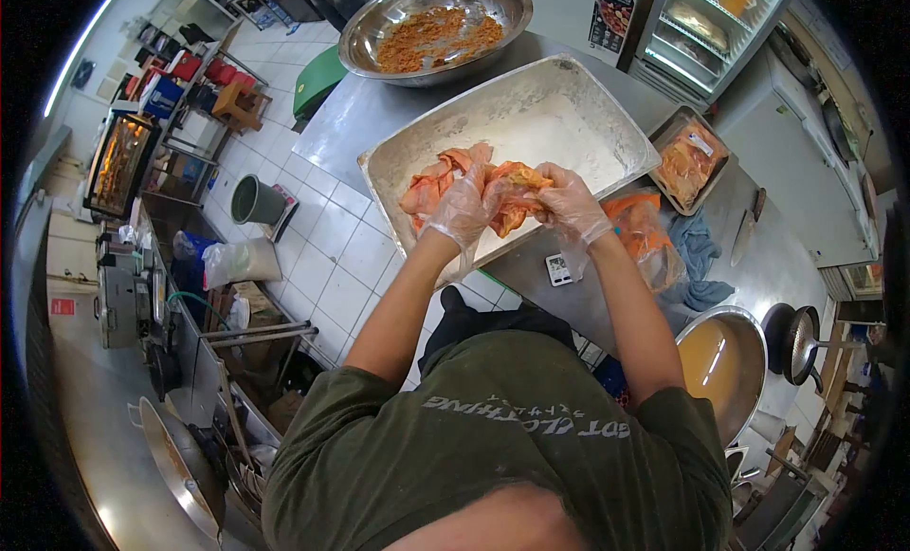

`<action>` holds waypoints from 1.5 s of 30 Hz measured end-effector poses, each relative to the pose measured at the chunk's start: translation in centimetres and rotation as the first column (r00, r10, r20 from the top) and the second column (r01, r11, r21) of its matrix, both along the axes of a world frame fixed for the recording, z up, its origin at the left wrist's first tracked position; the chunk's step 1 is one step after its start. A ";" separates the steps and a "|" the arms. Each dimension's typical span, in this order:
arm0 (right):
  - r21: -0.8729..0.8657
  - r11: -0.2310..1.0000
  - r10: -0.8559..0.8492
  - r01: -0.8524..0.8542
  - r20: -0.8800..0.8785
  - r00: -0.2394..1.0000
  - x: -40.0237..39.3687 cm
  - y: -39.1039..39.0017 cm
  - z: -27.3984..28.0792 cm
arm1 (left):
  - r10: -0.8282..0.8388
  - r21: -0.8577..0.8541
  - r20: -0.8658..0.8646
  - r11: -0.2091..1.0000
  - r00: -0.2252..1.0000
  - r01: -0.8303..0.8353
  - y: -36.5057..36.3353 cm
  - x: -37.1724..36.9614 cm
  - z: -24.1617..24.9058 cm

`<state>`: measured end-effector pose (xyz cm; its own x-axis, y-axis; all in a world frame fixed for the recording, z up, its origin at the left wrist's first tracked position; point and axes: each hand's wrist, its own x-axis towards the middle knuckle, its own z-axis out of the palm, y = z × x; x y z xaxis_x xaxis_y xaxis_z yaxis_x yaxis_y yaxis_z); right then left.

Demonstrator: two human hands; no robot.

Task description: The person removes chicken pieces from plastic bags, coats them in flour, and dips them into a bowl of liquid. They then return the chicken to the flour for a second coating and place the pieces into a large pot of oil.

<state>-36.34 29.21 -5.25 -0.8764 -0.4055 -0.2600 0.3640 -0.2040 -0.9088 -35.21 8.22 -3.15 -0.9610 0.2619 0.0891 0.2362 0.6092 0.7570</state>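
Raw meat piece (pixel 517 198): glossy, orange-red, irregular, held over a scuffed metal tray (pixel 455 120). Left hand (pixel 464 208) and right hand (pixel 573 208), in crinkled clear plastic gloves, fingers curled closed, grip its opposite sides, partly hiding it. Limp pinkish meat (pixel 434 183) lies to its left; white powder (pixel 550 124) coats the tray. Around, on smooth steel worktop (pixel 332 138): round shiny bowl (pixel 357 50) with orange residue (pixel 441 39), crumpled blue cloth (pixel 697 252), knife (pixel 744 236).
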 end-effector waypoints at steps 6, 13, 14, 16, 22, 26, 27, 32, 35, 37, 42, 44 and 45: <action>-0.046 0.963 -0.258 0.264 0.100 0.961 0.7 -1.2 0.2 | 0.110 0.050 -0.020 0.993 0.994 -0.109 0.5 0.3 0.4; 0.360 0.613 -0.285 0.704 -0.730 0.621 2.2 -7.3 -1.6 | 0.365 0.230 -0.097 0.913 0.926 -0.336 3.3 0.3 -1.3; 0.387 0.558 -0.291 0.734 -0.737 0.610 2.1 -7.3 -0.4 | 0.337 0.272 -0.144 0.917 0.930 -0.290 3.7 0.5 -0.6; 0.355 0.603 -0.306 0.714 -0.724 0.618 1.2 -6.7 0.1 | 0.296 0.201 -0.115 0.942 0.948 -0.270 3.5 -0.4 -0.8; 0.217 0.738 -0.349 0.639 -0.688 0.636 -0.1 -4.6 0.8 | 0.096 0.345 0.033 0.933 0.995 -0.101 2.5 -3.5 -3.2; 0.480 0.718 -0.261 0.504 -0.485 0.835 -1.8 -3.9 -3.0 | -0.002 0.475 0.648 0.783 0.761 -0.402 3.3 -2.5 2.6; 0.453 0.751 -0.293 0.480 -0.424 0.857 -1.6 -4.0 -4.3 | -0.041 0.464 0.748 0.745 0.662 -0.478 3.2 -2.3 2.8; 0.322 0.798 -0.483 0.510 -0.165 0.860 -0.5 -4.9 -4.7 | -0.210 0.590 0.754 0.634 0.622 -0.500 2.9 -5.6 -5.0; 0.374 0.766 -0.472 0.523 -0.226 0.852 -0.8 -5.1 -4.7 | -0.252 0.592 0.785 0.572 0.566 -0.567 3.8 -3.4 0.4; 0.364 0.736 -0.448 0.571 -0.371 0.813 -1.8 -5.1 -6.5 | -0.313 0.618 0.770 0.584 0.557 -0.527 3.0 -3.5 -0.1; 0.488 0.771 -0.401 0.408 -0.125 0.908 1.7 -5.7 2.8 | -0.528 0.710 0.704 0.501 0.475 -0.494 1.5 -2.2 0.4; 0.522 0.703 -0.319 0.482 -0.375 0.871 0.5 -5.6 0.7 | -0.311 0.545 0.749 0.791 0.585 -0.278 0.3 -3.1 2.0; 0.535 0.619 -0.236 0.575 -0.571 0.786 0.6 -5.0 -1.6 | -0.051 0.229 0.655 0.964 0.754 -0.133 0.5 -2.7 2.3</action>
